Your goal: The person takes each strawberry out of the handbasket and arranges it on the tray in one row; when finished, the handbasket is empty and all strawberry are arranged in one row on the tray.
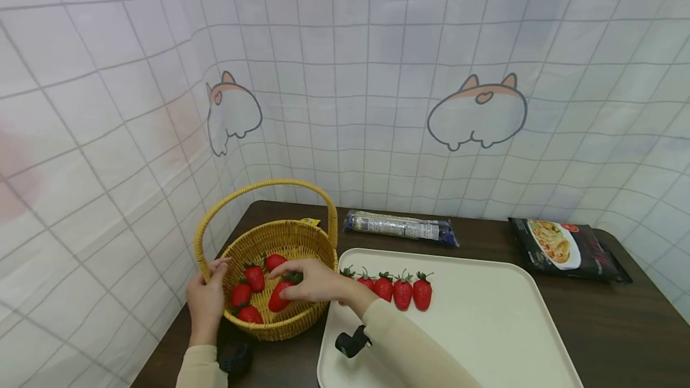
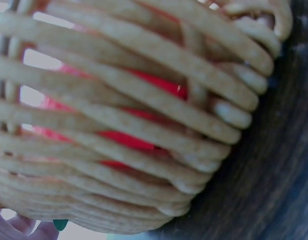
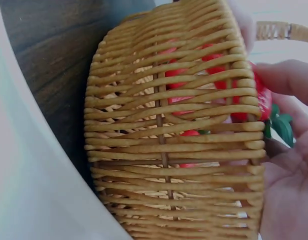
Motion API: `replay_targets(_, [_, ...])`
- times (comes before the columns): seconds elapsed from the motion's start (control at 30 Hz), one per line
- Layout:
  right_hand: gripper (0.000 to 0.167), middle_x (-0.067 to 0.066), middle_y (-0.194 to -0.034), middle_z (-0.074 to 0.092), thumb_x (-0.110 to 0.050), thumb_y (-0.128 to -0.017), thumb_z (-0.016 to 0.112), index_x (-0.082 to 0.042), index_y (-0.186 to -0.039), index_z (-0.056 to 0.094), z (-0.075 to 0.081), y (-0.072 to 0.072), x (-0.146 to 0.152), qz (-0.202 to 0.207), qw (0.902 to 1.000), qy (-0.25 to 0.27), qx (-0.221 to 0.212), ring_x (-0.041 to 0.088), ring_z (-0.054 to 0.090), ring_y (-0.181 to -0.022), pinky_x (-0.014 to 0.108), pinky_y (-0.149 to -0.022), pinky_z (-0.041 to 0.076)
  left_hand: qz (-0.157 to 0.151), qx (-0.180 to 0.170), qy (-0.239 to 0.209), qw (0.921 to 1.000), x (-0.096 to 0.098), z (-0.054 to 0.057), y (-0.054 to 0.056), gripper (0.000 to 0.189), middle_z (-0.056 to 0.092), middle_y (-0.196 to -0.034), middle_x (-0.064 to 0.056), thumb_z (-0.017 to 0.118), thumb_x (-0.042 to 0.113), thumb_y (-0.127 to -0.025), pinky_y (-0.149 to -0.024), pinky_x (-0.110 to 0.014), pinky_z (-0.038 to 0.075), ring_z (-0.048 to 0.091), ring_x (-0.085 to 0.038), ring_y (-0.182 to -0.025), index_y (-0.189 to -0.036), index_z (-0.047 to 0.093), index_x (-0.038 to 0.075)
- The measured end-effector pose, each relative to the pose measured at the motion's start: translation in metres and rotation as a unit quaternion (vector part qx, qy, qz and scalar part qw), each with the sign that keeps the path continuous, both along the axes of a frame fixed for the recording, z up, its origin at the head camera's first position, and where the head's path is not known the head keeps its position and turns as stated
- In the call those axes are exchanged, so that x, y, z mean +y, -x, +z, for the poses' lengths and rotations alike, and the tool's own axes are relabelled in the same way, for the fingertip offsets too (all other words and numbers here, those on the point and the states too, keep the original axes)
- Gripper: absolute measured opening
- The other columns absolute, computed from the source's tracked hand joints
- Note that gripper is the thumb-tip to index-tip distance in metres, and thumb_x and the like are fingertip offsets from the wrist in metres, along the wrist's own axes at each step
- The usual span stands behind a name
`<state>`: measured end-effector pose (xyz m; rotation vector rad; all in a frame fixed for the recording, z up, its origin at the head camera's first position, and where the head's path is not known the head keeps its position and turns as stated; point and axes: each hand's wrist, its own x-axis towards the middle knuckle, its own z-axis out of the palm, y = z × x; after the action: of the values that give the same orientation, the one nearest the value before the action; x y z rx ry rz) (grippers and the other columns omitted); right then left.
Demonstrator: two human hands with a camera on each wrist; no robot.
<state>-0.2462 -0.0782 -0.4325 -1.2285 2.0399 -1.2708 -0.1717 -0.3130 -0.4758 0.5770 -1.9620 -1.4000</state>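
Observation:
A yellow wicker basket (image 1: 286, 331) with an arched handle stands on the dark table at the left, and several red strawberries (image 1: 255, 278) lie in it. My left hand (image 1: 207, 295) grips the basket's left rim by the foot of the handle. Over the inside of the basket, my right hand (image 1: 312, 280) pinches a strawberry (image 1: 279, 297) between thumb and fingers. The right wrist view shows that held strawberry (image 3: 263, 97), green leaves toward the palm, just past the wicker rim. Through the weave in the left wrist view, red strawberries (image 2: 129, 140) show blurred.
A white tray (image 1: 485, 316) lies right of the basket, with several strawberries (image 1: 423, 292) in a row along its upper left. A clear-wrapped package (image 1: 399, 226) lies behind it. A black food packet (image 1: 566, 250) sits at the back right. A grid-patterned curtain (image 1: 377, 76) hangs behind the table.

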Motion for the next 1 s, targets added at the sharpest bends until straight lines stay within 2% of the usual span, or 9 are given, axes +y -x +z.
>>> replay_targets(0.17, [0.032, -0.004, -0.122, 0.063, -0.017, -0.091, 0.064, -0.019, -0.122, 0.068, -0.002, -0.005, 0.013, -0.057, 0.9962, 0.058, -0.033, 0.010, 0.054, -0.088, 0.023, -0.068, 0.045, 0.005, 0.003, 0.001, 1.0000, -0.001, 0.001, -0.002, 0.037, 0.072, -0.111, -0.003, 0.060, 0.033, -0.098, -0.083, -0.019, 0.036, 0.053, 0.001, -0.100, -0.094, 0.063, -0.004])
replay_targets(0.23, [0.032, 0.001, -0.122, 0.063, -0.016, -0.091, 0.063, -0.017, -0.123, 0.067, -0.003, -0.006, 0.021, -0.078, 0.9931, 0.078, -0.039, 0.010, 0.055, -0.085, 0.023, -0.067, 0.046, 0.006, 0.002, -0.001, 1.0000, -0.002, 0.002, -0.002, 0.037, 0.072, -0.111, -0.001, 0.060, 0.033, -0.098, -0.083, -0.019, 0.035, 0.053, 0.001, -0.100, -0.093, 0.062, -0.004])
replay_targets(0.37, [0.032, 0.009, -0.124, 0.062, -0.015, -0.092, 0.066, -0.015, -0.124, 0.065, -0.005, -0.008, 0.041, -0.109, 0.9845, 0.120, -0.066, 0.011, 0.062, -0.083, 0.024, -0.071, 0.052, 0.006, -0.001, -0.005, 1.0000, -0.002, 0.002, -0.002, 0.036, 0.071, -0.112, -0.003, 0.059, 0.032, -0.098, -0.083, -0.021, 0.035, 0.053, 0.000, -0.101, -0.093, 0.062, -0.003])
replay_targets(0.43, [0.034, 0.010, -0.125, 0.061, -0.016, -0.091, 0.068, -0.012, -0.124, 0.064, -0.005, -0.009, 0.053, -0.123, 0.9806, 0.132, -0.078, 0.011, 0.060, -0.074, 0.023, -0.066, 0.051, 0.007, -0.003, -0.005, 1.0000, -0.002, 0.002, -0.002, 0.035, 0.071, -0.113, -0.005, 0.059, 0.032, -0.099, -0.083, -0.021, 0.035, 0.053, -0.001, -0.102, -0.095, 0.063, -0.003])
replay_targets(0.5, [0.035, 0.009, -0.124, 0.061, -0.017, -0.090, 0.069, -0.010, -0.124, 0.063, -0.007, -0.010, 0.064, -0.136, 0.9778, 0.134, -0.088, 0.012, 0.057, -0.065, 0.025, -0.061, 0.050, 0.007, -0.004, -0.004, 1.0000, -0.001, 0.002, -0.002, 0.036, 0.071, -0.114, -0.006, 0.059, 0.032, -0.099, -0.084, -0.021, 0.035, 0.053, -0.001, -0.102, -0.096, 0.064, -0.003])
replay_targets(0.6, [0.034, 0.010, -0.123, 0.060, -0.016, -0.091, 0.069, -0.008, -0.123, 0.063, -0.010, -0.011, 0.078, -0.147, 0.9767, 0.129, -0.088, 0.011, 0.055, -0.066, 0.026, -0.060, 0.049, 0.007, -0.002, -0.007, 0.9999, -0.001, 0.003, -0.002, 0.037, 0.070, -0.115, -0.008, 0.059, 0.033, -0.098, -0.084, -0.022, 0.034, 0.053, -0.001, -0.103, -0.095, 0.063, -0.004])
replay_targets(0.73, [0.029, 0.008, -0.123, 0.062, -0.013, -0.092, 0.068, -0.010, -0.121, 0.065, -0.013, -0.015, 0.093, -0.151, 0.9793, 0.117, -0.068, 0.012, 0.060, -0.083, 0.028, -0.070, 0.051, 0.005, 0.001, -0.016, 0.9999, 0.000, 0.003, -0.002, 0.038, 0.070, -0.115, -0.009, 0.059, 0.032, -0.098, -0.084, -0.023, 0.034, 0.052, -0.001, -0.103, -0.093, 0.060, -0.005])
replay_targets(0.87, [0.026, 0.009, -0.119, 0.064, -0.009, -0.093, 0.066, -0.007, -0.118, 0.066, -0.016, -0.018, 0.110, -0.151, 0.9802, 0.110, -0.064, 0.017, 0.061, -0.082, 0.031, -0.071, 0.054, 0.002, -0.002, -0.008, 1.0000, 0.001, 0.002, -0.002, 0.037, 0.070, -0.114, -0.007, 0.058, 0.034, -0.099, -0.086, -0.021, 0.035, 0.052, -0.001, -0.103, -0.099, 0.065, -0.002])
replay_targets(1.0, [0.025, 0.013, -0.115, 0.064, -0.008, -0.093, 0.065, -0.004, -0.118, 0.065, -0.019, -0.017, 0.129, -0.158, 0.9788, 0.104, -0.079, 0.023, 0.061, -0.073, 0.032, -0.065, 0.054, 0.000, -0.003, 0.007, 1.0000, 0.001, 0.002, -0.001, 0.035, 0.069, -0.115, -0.010, 0.057, 0.034, -0.099, -0.087, -0.021, 0.036, 0.052, -0.001, -0.104, -0.105, 0.070, 0.003])
